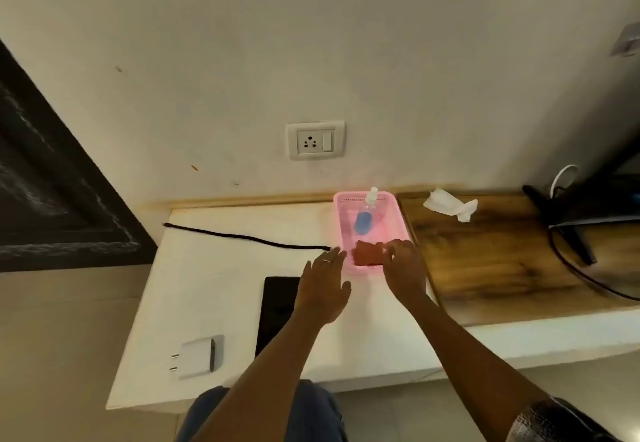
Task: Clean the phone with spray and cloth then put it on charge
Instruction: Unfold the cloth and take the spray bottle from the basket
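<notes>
A black phone [277, 310] lies flat on the white table [221, 289], partly hidden by my left forearm. A pink basket [394, 213] at the back holds a clear spray bottle [364, 221] of blue liquid and a folded red cloth [366, 254]. My right hand [403, 265] reaches into the basket's near end with its fingers on the cloth. My left hand [325, 284] hovers with fingers spread beside the basket's left wall, holding nothing. A black cable [242, 238] runs across the table, and a white charger plug [196, 356] lies near the front left.
A wall socket [314, 140] is above the table. To the right is a wooden surface [491, 254] with a crumpled white tissue [448, 204], black cables and a dark stand [568, 220]. A dark framed panel [52, 192] leans at the left.
</notes>
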A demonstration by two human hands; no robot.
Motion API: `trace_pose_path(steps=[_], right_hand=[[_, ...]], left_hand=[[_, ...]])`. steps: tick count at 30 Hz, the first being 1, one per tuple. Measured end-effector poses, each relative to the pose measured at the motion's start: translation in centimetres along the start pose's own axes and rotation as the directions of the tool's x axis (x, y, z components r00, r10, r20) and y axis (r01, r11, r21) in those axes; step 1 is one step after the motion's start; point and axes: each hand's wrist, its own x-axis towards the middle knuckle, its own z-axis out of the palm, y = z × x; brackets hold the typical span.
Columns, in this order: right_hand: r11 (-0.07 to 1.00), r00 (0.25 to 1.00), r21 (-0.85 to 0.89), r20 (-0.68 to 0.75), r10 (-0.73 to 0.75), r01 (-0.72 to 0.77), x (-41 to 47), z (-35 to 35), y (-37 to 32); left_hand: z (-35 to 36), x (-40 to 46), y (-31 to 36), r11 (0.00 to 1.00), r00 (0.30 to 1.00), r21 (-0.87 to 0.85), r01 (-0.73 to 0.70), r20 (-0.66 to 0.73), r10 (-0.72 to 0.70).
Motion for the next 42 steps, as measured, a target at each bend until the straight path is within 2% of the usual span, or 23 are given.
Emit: trace_pose_path(steps=[3, 5, 8, 11, 16, 19, 21, 23, 26, 28, 31, 32, 33, 34, 35, 36, 37, 39, 42], right_hand=[[0.995, 0.987, -0.039, 0.130, 0.091, -0.087, 2.0, 1.1, 0.4], [0.984, 0.957, -0.094, 0.235, 0.170, -0.152, 3.1, 1.7, 0.3], [0.959, 0.903, -0.064, 0.324, 0.282, -0.276, 4.3, 2.7, -0.3], [0.915, 0.854, -0.121, 0.328, 0.404, -0.386, 5.1, 4.0, -1.1], [0.892, 0.865, -0.215, 0.239, 0.442, -0.397, 5.2, 5.8, -1.1], [0.891, 0.864, -0.178, 0.226, 0.451, -0.418, 5.1, 5.6, -1.5], [0.873, 0.829, -0.090, 0.279, 0.484, -0.479, 5.3, 5.0, -1.9], [0.837, 0.811, 0.080, 0.310, 0.495, -0.541, 5.3, 4.2, -2.1], [0.781, 0.888, 0.433, 0.313, 0.338, -0.450, 4.3, 3.0, -1.7], [0.721, 0.920, 0.573, 0.278, 0.275, -0.389, 3.3, 1.8, -1.6], [0.585, 0.892, 0.674, 0.330, 0.308, -0.451, 1.8, -0.4, -2.4], [0.527, 0.873, 0.697, 0.373, 0.314, -0.487, 1.2, -1.0, -2.7], [0.473, 0.856, 0.714, 0.417, 0.305, -0.517, 0.6, -1.6, -3.0], [0.422, 0.844, 0.731, 0.458, 0.281, -0.537, -0.3, -2.3, -3.2], [0.368, 0.834, 0.749, 0.495, 0.243, -0.552, -1.3, -3.0, -3.4], [0.316, 0.827, 0.764, 0.527, 0.196, -0.562, -2.4, -3.6, -3.5], [0.272, 0.821, 0.775, 0.552, 0.147, -0.570, -3.6, -4.3, -3.8], [0.226, 0.811, 0.782, 0.581, 0.075, -0.581, -5.7, -5.4, -4.3], [0.248, 0.811, 0.782, 0.585, 0.022, -0.572, -8.8, -6.6, -5.1]], left_hand=[[1.4, 1.7, -0.2, 0.984, 0.997, 0.168, -0.063, 0.053, 0.055], [2.4, 2.5, -0.6, 0.970, 0.994, 0.226, -0.093, 0.078, 0.077], [3.9, 2.7, -1.4, 0.958, 0.992, 0.268, -0.105, 0.101, 0.080], [5.0, 2.8, -1.8, 0.964, 0.994, 0.249, -0.093, 0.078, 0.076], [5.8, 2.8, -2.0, 0.974, 0.996, 0.212, -0.075, 0.058, 0.064], [5.9, 2.9, -2.0, 0.978, 0.996, 0.198, -0.071, 0.075, 0.057], [5.7, 2.8, -2.1, 0.975, 0.995, 0.207, -0.075, 0.073, 0.061], [5.6, 2.6, -2.3, 0.973, 0.997, 0.219, -0.073, 0.043, 0.065], [5.5, 1.6, -2.1, 0.985, 0.999, 0.172, 0.016, -0.053, -0.007], [5.5, 0.7, -1.7, 0.993, 0.983, 0.066, 0.102, -0.158, -0.090], [4.7, -1.0, -0.3, 0.954, 0.916, -0.216, 0.208, -0.299, -0.267], [4.2, -1.6, 0.2, 0.919, 0.898, -0.324, 0.225, -0.297, -0.325], [3.7, -2.0, 0.7, 0.846, 0.892, -0.477, 0.239, -0.236, -0.386], [2.8, -2.6, 1.3, 0.690, 0.894, -0.677, 0.257, -0.105, -0.435], [1.7, -3.3, 2.0, 0.446, 0.898, -0.853, 0.272, 0.058, -0.437], [0.7, -4.0, 2.4, 0.215, 0.895, -0.930, 0.297, 0.192, -0.404], [-0.2, -4.7, 2.7, 0.066, 0.885, -0.938, 0.340, 0.296, -0.361], [-1.6, -6.3, 3.1, -0.116, 0.853, -0.894, 0.432, 0.447, -0.270], [-3.4, -8.6, 3.4, -0.334, 0.874, -0.862, 0.382, 0.454, -0.171]])
